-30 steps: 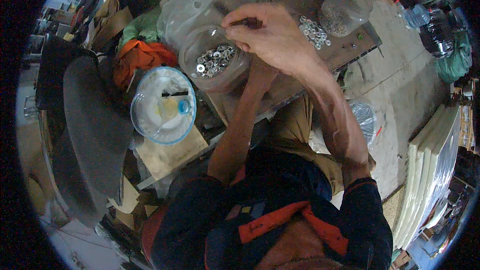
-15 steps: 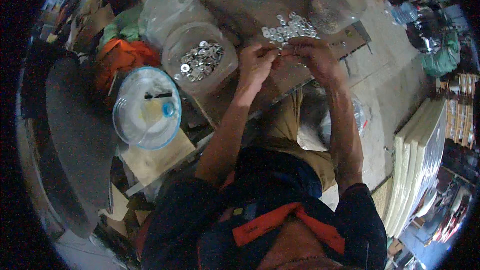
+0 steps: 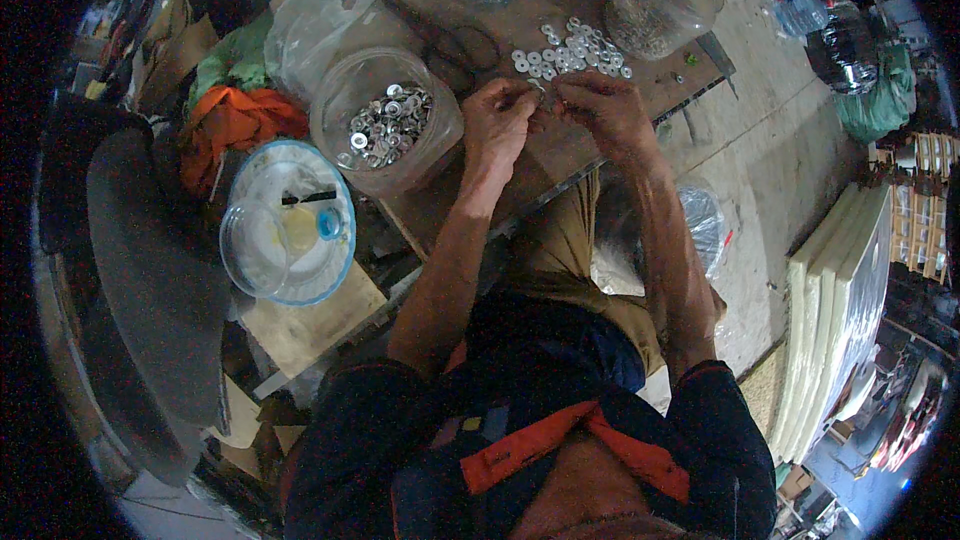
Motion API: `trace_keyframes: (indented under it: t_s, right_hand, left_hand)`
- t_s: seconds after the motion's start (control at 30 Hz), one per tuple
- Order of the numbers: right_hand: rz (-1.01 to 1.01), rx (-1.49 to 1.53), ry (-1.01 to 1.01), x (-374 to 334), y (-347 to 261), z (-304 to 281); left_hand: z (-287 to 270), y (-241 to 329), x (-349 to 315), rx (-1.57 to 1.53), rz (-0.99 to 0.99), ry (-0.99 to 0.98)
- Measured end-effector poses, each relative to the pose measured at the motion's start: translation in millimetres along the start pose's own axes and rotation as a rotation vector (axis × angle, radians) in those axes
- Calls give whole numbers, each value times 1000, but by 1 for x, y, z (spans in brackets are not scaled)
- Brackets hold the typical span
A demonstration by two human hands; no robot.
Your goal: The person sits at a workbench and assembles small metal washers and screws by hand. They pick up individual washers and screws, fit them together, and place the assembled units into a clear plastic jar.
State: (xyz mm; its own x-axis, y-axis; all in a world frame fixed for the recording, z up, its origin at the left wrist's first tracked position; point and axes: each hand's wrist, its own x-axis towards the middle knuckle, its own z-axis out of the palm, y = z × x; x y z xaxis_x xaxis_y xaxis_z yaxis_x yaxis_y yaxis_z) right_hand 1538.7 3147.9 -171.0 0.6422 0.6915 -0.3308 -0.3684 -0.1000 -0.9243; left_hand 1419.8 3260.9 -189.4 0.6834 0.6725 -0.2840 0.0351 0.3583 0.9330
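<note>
The left hand and right hand meet near each other over the desk, fingers curled in — what they pinch, if anything, I cannot tell; loose washers lie just beyond the fingertips, more in the clear jar at left; they look metallic, so likely light, stiff, slippery, hardly fragile — best taken singly by the rim, thumb against fingertip.

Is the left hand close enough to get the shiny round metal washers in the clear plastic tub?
Probably yes: the left hand is beside the clear plastic tub, whose top looks open above the shiny round metal washers inside.
</note>
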Motion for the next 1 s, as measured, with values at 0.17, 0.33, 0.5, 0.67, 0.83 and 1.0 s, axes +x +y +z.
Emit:
trace_keyframes:
  t_s: [0.17, 0.33, 0.5, 0.67, 0.83, 1.0]
  right_hand:
    - [-19, 51, -15, -3, 0, 5]
    - [-21, 147, -15, -4, 3, 8]
    - [-94, 30, 40, -2, 11, 8]
    - [-104, -20, 84, -5, 13, 13]
    - [-169, -52, 132, -9, 11, 16]
    - [-296, -210, 310, -5, 20, 21]
  left_hand:
    - [1, -4, 2, 50, 22, 36]
    - [1, -7, 1, -105, -42, -8]
    - [0, -13, 4, -170, -70, -52]
    - [4, -16, 4, -109, -132, 44]
    - [7, -12, -1, -184, -133, -28]
    - [12, -11, -4, -193, -101, -50]
